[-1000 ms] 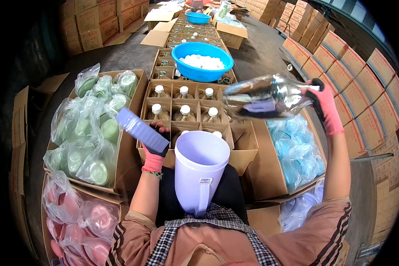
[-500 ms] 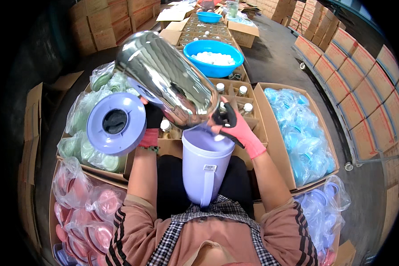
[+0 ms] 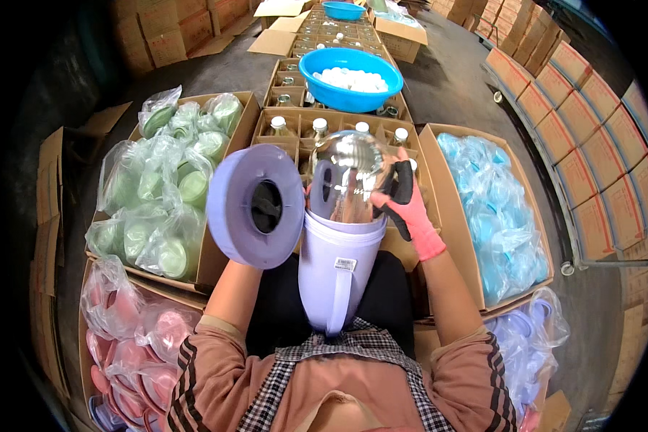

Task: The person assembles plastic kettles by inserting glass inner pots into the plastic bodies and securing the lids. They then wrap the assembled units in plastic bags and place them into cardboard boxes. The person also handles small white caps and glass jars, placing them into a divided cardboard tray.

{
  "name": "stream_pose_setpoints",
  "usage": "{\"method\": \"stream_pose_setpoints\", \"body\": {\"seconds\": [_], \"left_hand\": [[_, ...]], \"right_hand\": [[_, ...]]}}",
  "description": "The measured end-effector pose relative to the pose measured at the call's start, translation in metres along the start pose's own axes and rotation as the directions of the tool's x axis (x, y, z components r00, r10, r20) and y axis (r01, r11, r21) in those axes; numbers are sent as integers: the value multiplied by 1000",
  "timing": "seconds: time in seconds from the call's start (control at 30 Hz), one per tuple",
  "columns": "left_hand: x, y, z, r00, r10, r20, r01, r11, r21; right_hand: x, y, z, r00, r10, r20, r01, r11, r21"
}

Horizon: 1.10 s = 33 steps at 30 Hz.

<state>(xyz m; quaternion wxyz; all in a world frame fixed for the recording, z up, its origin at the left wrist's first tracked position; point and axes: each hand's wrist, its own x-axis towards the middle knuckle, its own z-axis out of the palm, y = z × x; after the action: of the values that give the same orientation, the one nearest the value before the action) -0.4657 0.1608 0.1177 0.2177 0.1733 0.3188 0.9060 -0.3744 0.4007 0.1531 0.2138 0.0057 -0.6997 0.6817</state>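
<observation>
A lavender jug (image 3: 338,270) stands upright between my thighs, its handle and white label facing me. Into its mouth goes a shiny silver vacuum-flask liner (image 3: 349,169), rounded end up, its lower part hidden inside. My right hand (image 3: 410,209), in a pink and black glove, grips the liner's right side with thumb and fingers. On the left, a lavender ring-shaped flask part (image 3: 230,205) with a dark centre is held up beside the jug. Behind it my left hand (image 3: 308,193) is almost wholly hidden; just a bit of pink glove shows near the liner.
Ahead stands a divided carton (image 3: 263,137) of white-capped bottles, with a blue basin (image 3: 392,83) of white pieces beyond. Boxes of bagged green (image 3: 151,183), pink (image 3: 126,360), blue (image 3: 486,216) and lavender (image 3: 522,342) plastic parts flank me. A cart of stacked cartons (image 3: 590,165) is at right.
The silver liner has swung from a tilt above the jug to upright and dropped partly into its mouth. My left hand and the lavender ring part have moved right, toward the jug.
</observation>
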Motion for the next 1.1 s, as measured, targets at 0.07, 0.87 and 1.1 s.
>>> {"method": "stream_pose_setpoints", "body": {"seconds": [0.07,0.87,1.1], "left_hand": [[-2,-12,-6,999,-17,41,17,1000,-9],[26,27,36,864,-113,490,-304,659,688],[-23,4,35,934,-17,357,-314,439,842]], "right_hand": [[-9,-30,7,960,206,188,-209,978,-5],[26,29,-2,986,164,18,-155,877,456],[-21,17,8,997,34,67,-42,991,129]]}}
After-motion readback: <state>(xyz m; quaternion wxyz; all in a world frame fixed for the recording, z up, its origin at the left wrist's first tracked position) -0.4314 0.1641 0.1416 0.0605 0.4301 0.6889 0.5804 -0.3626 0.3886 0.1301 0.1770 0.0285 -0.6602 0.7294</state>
